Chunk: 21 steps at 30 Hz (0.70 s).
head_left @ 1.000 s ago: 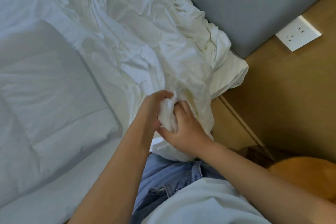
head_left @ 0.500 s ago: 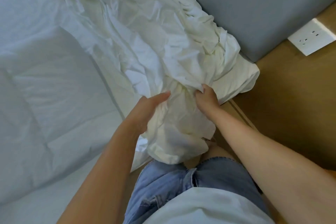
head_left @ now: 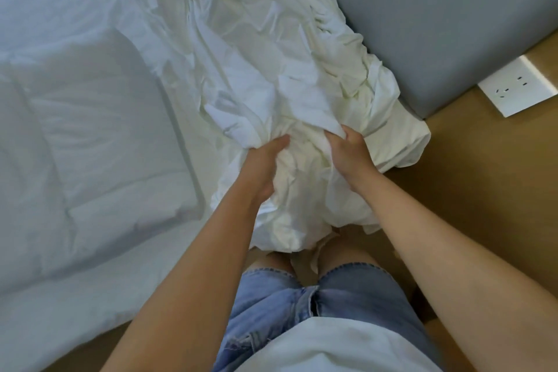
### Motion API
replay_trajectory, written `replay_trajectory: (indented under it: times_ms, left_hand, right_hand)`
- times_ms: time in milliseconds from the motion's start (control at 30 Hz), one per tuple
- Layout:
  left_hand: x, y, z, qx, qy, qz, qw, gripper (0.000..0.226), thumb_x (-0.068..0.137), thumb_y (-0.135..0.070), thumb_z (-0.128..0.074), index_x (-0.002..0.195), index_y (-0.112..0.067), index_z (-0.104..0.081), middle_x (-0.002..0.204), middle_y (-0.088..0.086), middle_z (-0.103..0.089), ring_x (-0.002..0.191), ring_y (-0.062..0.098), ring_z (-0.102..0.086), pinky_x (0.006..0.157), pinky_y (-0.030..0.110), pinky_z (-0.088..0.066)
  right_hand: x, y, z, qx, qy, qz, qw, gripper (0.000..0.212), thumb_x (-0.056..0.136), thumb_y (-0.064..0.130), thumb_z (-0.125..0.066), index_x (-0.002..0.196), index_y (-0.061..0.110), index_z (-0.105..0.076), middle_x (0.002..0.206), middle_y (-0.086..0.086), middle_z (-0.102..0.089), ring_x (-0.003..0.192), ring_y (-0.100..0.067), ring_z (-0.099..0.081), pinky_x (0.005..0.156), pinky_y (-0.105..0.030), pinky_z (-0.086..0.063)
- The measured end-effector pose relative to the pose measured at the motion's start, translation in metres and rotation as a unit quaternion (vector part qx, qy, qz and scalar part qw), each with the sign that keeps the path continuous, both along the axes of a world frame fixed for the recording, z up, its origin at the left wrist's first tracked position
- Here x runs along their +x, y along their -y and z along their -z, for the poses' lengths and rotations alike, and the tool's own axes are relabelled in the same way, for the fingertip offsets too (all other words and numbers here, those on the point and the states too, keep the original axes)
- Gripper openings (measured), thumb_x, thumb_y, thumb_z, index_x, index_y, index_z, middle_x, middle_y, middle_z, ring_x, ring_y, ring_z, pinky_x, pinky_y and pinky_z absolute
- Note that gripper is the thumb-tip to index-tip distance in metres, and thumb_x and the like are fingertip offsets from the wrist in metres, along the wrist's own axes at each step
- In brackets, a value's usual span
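White sheet (head_left: 271, 75) | left hand (head_left: 264, 167), right hand (head_left: 350, 155) grip edge | headboard (head_left: 437, 24) beside

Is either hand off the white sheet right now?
No, the left hand and the right hand both grip bunched folds of the white sheet.

Crumpled sheet (head_left: 256, 69) — white with creamy tinges, quilted duvet (head_left: 84, 118) pale white, headboard (head_left: 437, 18) grey, shorts (head_left: 317, 308) — faded blue denim

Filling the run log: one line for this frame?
left hand: grips white sheet | right hand: grips white sheet | white sheet: crumpled, bunched beside grey panel
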<state>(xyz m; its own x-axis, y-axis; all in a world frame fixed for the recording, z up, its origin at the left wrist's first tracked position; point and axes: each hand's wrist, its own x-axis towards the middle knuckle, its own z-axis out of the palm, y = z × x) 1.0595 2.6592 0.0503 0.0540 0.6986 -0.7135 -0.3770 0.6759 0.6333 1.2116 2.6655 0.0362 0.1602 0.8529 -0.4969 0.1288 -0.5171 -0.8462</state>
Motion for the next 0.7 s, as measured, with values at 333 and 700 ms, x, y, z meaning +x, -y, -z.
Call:
replay_trajectory:
  times_ms: [333, 700]
  left_hand:
    - [0.068, 0.011, 0.019, -0.140, -0.045, 0.193, 0.970, 0.042, 0.074, -0.028, -0.077, 0.108, -0.007, -0.067, 0.105, 0.011, -0.069, 0.098, 0.029, -0.065, 0.091, 0.042, -0.051]
    - [0.069, 0.005, 0.010, -0.076, 0.035, -0.017, 0.996, 0.014, 0.087, -0.017, -0.059, 0.090, -0.010, -0.071, 0.081, 0.009, -0.068, 0.066, 0.023, -0.069, 0.055, 0.029, -0.054]
  right_hand:
    - [0.056, 0.004, 0.001, -0.151, -0.226, 0.101, 0.957, 0.042, 0.092, 0.042, -0.051, 0.123, 0.015, -0.060, 0.112, -0.005, -0.067, 0.101, -0.021, -0.065, 0.088, -0.034, -0.052]
    - [0.049, -0.012, -0.007, -0.063, -0.172, 0.007, 0.983, 0.034, 0.095, 0.027, -0.053, 0.127, 0.016, -0.056, 0.121, -0.002, -0.063, 0.112, -0.019, -0.058, 0.103, -0.041, -0.045]
